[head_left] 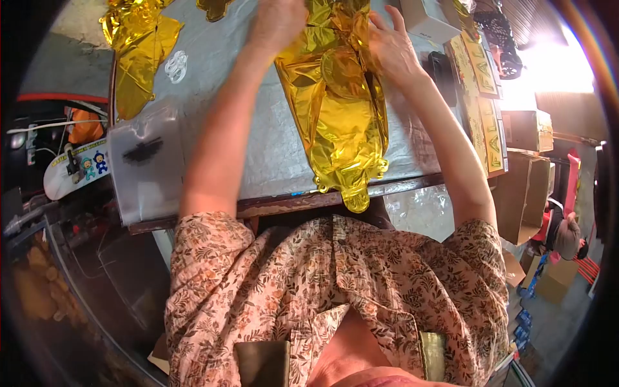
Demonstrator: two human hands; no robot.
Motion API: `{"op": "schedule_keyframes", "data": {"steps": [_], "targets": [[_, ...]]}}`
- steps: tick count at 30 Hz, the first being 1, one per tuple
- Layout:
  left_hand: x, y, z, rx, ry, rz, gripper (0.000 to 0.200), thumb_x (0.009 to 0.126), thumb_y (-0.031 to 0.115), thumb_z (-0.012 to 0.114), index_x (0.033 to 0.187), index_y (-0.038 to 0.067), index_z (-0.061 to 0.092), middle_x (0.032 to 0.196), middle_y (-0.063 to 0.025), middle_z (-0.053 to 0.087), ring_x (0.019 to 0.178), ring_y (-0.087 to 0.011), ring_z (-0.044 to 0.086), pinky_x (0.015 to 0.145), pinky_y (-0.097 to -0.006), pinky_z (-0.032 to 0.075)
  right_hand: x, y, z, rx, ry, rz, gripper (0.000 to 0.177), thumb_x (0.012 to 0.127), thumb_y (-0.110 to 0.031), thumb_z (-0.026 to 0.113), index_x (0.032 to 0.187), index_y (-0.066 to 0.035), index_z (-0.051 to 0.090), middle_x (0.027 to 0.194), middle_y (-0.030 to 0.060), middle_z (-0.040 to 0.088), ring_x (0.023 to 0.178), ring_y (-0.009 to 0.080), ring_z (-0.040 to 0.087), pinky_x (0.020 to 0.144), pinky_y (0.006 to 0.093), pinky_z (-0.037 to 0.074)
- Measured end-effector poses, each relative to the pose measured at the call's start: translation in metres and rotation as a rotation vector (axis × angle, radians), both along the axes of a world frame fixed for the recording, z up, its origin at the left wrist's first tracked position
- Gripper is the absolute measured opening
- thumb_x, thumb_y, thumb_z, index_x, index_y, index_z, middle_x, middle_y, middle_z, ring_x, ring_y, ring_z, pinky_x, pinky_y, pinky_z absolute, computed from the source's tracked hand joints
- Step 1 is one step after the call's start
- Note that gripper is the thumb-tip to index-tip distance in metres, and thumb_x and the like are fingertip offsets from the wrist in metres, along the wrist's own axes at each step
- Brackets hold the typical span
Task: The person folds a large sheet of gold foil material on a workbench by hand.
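A flattened gold foil balloon [342, 122] lies lengthwise before me, its rounded tab hanging over the table's near edge. My left hand [280, 26] is closed at the balloon's upper left edge; it is slightly blurred and partly cut off by the top of the view. At the opposite edge, my right hand [392, 48] pinches the foil, with two fingers raised away from it. The foil between my hands is creased, and its far end runs out of view.
More gold foil [138, 58] drapes over the table's left side, near a coil of white string [175, 66]. A clear plastic bag [145, 164] lies at the near left corner. Along the right stand a white box [431, 19], a black object [441, 69] and printed boxes [483, 122].
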State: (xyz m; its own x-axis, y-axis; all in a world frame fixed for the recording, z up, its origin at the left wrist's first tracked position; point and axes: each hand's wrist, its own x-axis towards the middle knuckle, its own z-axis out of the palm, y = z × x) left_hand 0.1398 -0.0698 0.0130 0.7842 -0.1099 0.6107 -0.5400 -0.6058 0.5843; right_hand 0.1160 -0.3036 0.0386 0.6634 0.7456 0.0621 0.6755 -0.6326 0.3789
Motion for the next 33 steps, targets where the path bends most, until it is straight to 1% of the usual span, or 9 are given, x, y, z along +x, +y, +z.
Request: {"op": "schedule_keyframes", "data": {"steps": [2,3,5,8,11,14,19,25,33], "targets": [[-0.003,0.021,0.002,0.026,-0.059,0.085,0.03,0.101,0.003,0.051,0.127,0.001,0.065,0.132,-0.0228,0.065,0.125,-0.0429,0.06,0.105,-0.0442,0.049,0.002,0.003,-0.002,-0.202,0.095,-0.082,0.034,0.087,-0.023,0.06,0.117,-0.013,0.073,0.142,0.0116,0.06,0.142,0.029,0.045,0.121,0.0648,0.021],[-0.014,0.032,0.001,0.031,-0.063,0.092,0.03,0.101,0.003,0.051,0.127,0.001,0.065,0.132,-0.0228,0.065,0.125,-0.0429,0.06,0.105,-0.0442,0.049,0.014,-0.003,-0.026,0.023,-0.052,0.085,0.027,0.086,-0.024,0.061,0.107,-0.013,0.076,0.142,0.0114,0.06,0.143,0.0286,0.046,0.121,0.0651,0.02],[-0.046,0.051,-0.001,0.133,0.065,0.074,0.049,0.101,0.037,0.062,0.131,-0.001,0.066,0.137,-0.0205,0.065,0.132,-0.0366,0.058,0.112,-0.0435,0.045,0.017,0.002,-0.03,0.26,-0.201,0.255,0.023,0.086,-0.024,0.062,0.096,-0.012,0.078,0.142,0.0111,0.061,0.143,0.0282,0.046,0.122,0.0654,0.02],[-0.077,0.066,-0.029,0.32,0.177,0.022,0.067,0.098,0.05,0.065,0.142,0.001,0.056,0.155,-0.0181,0.049,0.146,-0.0354,0.042,0.118,-0.0547,0.033,0.005,0.01,-0.018,-0.085,0.005,0.103,0.023,0.087,-0.024,0.062,0.099,-0.013,0.079,0.148,0.0095,0.059,0.145,0.0275,0.045,0.123,0.0657,0.018],[-0.111,0.051,-0.02,0.572,0.141,0.133,0.07,0.098,0.052,0.064,0.144,0.001,0.055,0.155,-0.0181,0.049,0.147,-0.0357,0.042,0.119,-0.0554,0.032,0.017,0.004,-0.039,0.169,-0.374,0.344,0.036,0.088,-0.024,0.063,0.121,-0.012,0.072,0.152,0.009,0.055,0.148,0.0298,0.042,0.122,0.069,0.016],[-0.104,0.057,-0.024,0.632,0.093,0.138,0.071,0.097,0.053,0.064,0.144,0.0,0.055,0.156,-0.0183,0.048,0.147,-0.0358,0.04,0.119,-0.0558,0.03,-0.002,0.02,-0.006,-0.124,-0.122,0.067,0.025,0.089,-0.021,0.066,0.111,-0.018,0.077,0.139,0.0042,0.062,0.139,0.025,0.047,0.122,0.0551,0.022],[-0.109,0.053,-0.02,0.557,0.038,0.082,0.066,0.1,0.049,0.061,0.143,-0.001,0.057,0.154,-0.0165,0.051,0.147,-0.0338,0.041,0.121,-0.0535,0.029,-0.004,0.016,-0.01,0.157,0.093,-0.044,0.039,0.088,-0.008,0.061,0.125,-0.006,0.07,0.15,0.0056,0.056,0.145,0.0236,0.045,0.122,0.0574,0.025],[-0.131,0.036,-0.021,0.507,0.102,-0.02,0.057,0.103,0.043,0.06,0.14,0.0,0.06,0.149,-0.0145,0.056,0.146,-0.028,0.044,0.122,-0.0526,0.028,-0.004,0.002,-0.038,0.573,0.206,-0.042,0.047,0.091,0.0,0.051,0.137,-0.004,0.061,0.148,0.009,0.058,0.139,0.0287,0.051,0.121,0.0541,0.029],[-0.132,0.035,-0.02,0.49,0.109,-0.069,0.063,0.101,0.05,0.06,0.144,0.005,0.056,0.151,-0.0157,0.052,0.145,-0.0303,0.043,0.122,-0.0546,0.026,-0.011,0.0,-0.049,0.791,0.187,0.005,0.042,0.094,-0.005,0.05,0.134,-0.003,0.063,0.143,0.0128,0.061,0.132,0.0317,0.057,0.115,0.0493,0.037]]}}
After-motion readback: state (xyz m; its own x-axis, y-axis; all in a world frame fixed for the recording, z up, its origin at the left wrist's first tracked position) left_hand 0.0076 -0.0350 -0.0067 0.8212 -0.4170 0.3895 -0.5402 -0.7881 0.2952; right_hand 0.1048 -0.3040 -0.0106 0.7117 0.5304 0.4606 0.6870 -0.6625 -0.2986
